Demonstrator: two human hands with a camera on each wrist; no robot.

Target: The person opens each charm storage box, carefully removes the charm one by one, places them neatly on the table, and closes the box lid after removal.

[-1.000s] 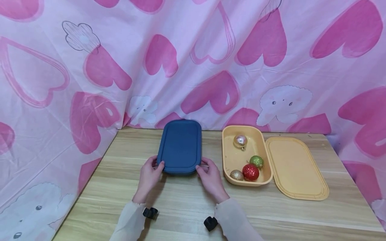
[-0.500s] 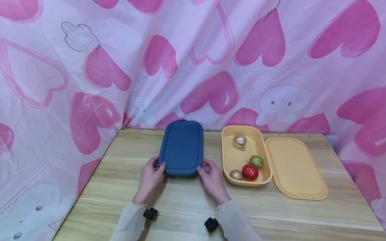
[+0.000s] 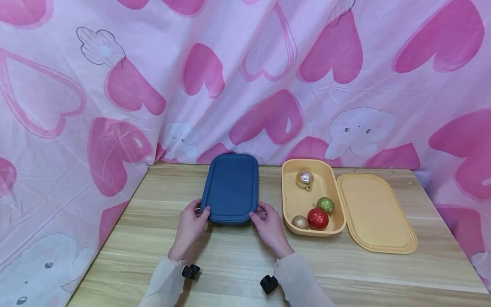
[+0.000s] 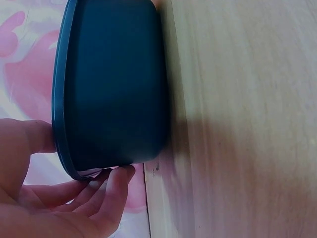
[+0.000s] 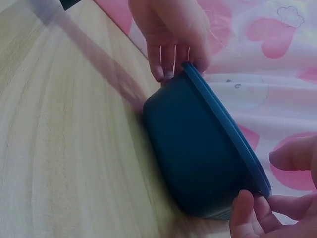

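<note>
A dark blue lidded food container (image 3: pixel 230 187) sits on the wooden table, its lid on top. At its near left corner my left hand (image 3: pixel 192 221) holds it, thumb on the lid's edge and fingers against the side under the rim. My right hand (image 3: pixel 270 228) is at the near right corner in the same way. In the right wrist view, its fingers (image 5: pixel 245 208) touch the side below the rim, while the thumb is over the lid's edge, perhaps slightly apart from it. The left wrist view shows the container's near wall and base close to the table. Its contents are hidden.
Right of the container stands an uncovered yellow box (image 3: pixel 293 204) holding a pink bauble (image 3: pixel 305 179), a green bauble (image 3: pixel 325 205), a red bauble (image 3: pixel 318 218) and a gold bauble (image 3: pixel 300 222). Its yellow lid (image 3: pixel 377 213) lies beside it. A heart-print curtain (image 3: pixel 245 85) hangs behind.
The blue container shifted slightly to the right and nearer between one second and half a second ago, both hands on it. Since then it has stayed in place.
</note>
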